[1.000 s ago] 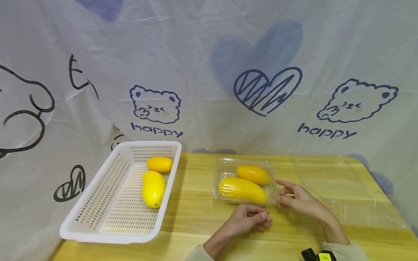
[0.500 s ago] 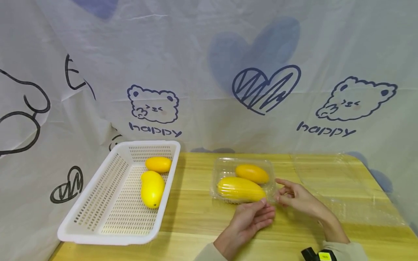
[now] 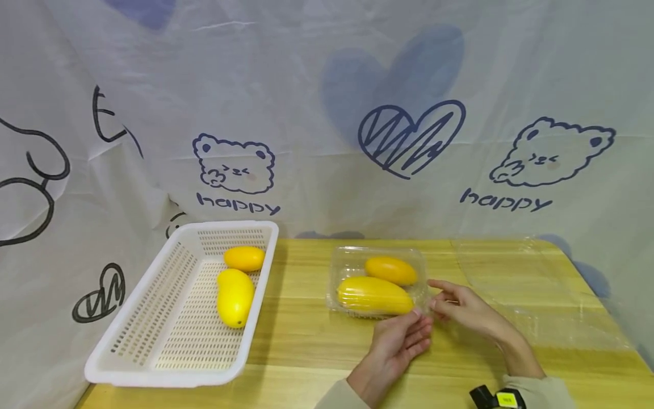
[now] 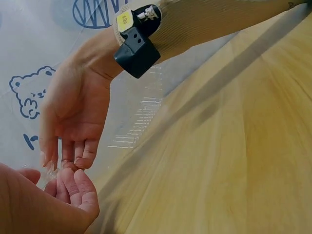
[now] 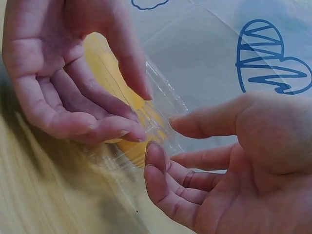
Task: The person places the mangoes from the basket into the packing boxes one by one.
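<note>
A clear plastic clamshell box (image 3: 347, 258) stands on the table, with two yellow mangoes (image 3: 375, 295) inside and clear plastic over them. My left hand (image 3: 390, 346) is at its near right corner, thumb above and fingers below, pinching the rim. At the right side, my right hand (image 3: 467, 309) holds the same rim between thumb and fingers. The right wrist view shows the fingertips of both hands close together around the box's edge (image 5: 161, 92). In the left wrist view only a small bit of clear plastic (image 4: 48, 171) shows between the hands.
To the left, a white perforated basket (image 3: 168, 378) holds two more mangoes (image 3: 236, 298). Another clear plastic container (image 3: 541, 284), faint to see, lies on the wooden table (image 3: 301, 363) at right. A printed cloth (image 3: 317, 187) hangs behind the table.
My left hand has moved right and slightly up to the box's near right corner, its thumb now on the rim. My right hand stays at the right side. The head view has shifted slightly.
</note>
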A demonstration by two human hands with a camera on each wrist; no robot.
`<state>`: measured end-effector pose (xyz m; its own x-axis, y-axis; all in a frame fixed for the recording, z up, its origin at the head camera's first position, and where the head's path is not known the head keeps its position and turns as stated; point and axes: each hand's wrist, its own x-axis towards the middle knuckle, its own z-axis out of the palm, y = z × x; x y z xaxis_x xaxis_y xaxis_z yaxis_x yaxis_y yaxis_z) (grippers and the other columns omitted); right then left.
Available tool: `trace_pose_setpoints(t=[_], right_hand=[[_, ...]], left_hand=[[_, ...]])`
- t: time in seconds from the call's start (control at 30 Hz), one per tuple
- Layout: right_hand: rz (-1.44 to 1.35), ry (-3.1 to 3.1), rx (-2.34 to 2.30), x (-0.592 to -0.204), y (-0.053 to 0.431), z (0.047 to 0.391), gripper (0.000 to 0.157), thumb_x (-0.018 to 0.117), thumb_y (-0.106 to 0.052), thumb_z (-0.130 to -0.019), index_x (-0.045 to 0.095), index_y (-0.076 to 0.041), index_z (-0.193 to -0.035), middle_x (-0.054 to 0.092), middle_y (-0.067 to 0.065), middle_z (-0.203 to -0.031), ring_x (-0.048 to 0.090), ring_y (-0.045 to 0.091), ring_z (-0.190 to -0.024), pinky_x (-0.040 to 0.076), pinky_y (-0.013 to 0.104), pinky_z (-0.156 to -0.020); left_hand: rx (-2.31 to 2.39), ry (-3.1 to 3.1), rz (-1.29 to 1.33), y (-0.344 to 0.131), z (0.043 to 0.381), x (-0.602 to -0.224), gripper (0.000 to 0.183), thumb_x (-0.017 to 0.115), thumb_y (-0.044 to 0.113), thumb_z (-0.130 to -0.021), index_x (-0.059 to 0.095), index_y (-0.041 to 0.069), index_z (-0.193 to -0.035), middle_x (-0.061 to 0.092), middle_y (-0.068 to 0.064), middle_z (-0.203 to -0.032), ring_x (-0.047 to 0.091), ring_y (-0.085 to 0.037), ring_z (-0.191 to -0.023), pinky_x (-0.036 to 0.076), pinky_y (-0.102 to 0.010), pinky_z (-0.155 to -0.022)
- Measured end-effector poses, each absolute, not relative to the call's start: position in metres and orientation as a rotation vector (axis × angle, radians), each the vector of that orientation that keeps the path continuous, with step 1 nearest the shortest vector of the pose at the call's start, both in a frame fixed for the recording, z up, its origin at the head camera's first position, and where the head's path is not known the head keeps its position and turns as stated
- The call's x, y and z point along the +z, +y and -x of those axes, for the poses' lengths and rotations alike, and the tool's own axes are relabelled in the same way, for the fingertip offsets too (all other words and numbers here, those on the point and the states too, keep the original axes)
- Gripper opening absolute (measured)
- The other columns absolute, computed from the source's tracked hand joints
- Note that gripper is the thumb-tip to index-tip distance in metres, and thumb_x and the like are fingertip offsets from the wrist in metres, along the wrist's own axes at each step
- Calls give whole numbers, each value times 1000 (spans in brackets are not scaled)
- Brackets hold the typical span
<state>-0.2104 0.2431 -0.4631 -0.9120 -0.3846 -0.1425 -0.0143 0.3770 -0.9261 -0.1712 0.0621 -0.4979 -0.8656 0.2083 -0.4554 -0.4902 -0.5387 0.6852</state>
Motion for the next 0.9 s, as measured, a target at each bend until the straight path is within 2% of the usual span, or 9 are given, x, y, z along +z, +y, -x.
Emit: trace_pose_setpoints(t=[0.2, 0.4, 0.6, 0.9], right_hand=[[276, 2246, -1635, -467, 245, 209, 52, 58, -9, -104, 39, 21, -143, 68, 15, -96, 63, 21, -84, 57, 31, -77], [226, 2263, -1651, -467, 244, 211, 45, 62, -13, -102, 52, 19, -132, 70, 16, -95, 64, 20, -80, 57, 31, -73], [209, 2233, -1687, -468, 244, 213, 43, 64, -11, -100, 53, 21, -127, 72, 15, -97, 65, 18, -80, 58, 30, -73], [118, 2204, -1727, -470, 240, 214, 36, 64, -7, -99, 56, 22, -120, 72, 9, -93, 65, 13, -79, 58, 28, -72]], left_hand=[[2429, 1212, 564, 69, 173, -495, 12, 72, 8, -93, 75, -2, -99, 73, -3, -80, 65, -12, -69, 56, -29, -66], [2463, 1209, 607, 74, 177, -491, 10, 72, 10, -93, 74, 0, -97, 72, -2, -81, 61, -10, -67, 54, -27, -63], [2483, 1179, 632, 74, 179, -489, 8, 73, 8, -92, 74, 0, -93, 71, -2, -79, 59, -10, -66, 52, -26, -62], [2500, 1227, 638, 73, 180, -492, 14, 75, 4, -86, 76, -6, -96, 73, -4, -76, 61, -8, -62, 51, -23, -57]])
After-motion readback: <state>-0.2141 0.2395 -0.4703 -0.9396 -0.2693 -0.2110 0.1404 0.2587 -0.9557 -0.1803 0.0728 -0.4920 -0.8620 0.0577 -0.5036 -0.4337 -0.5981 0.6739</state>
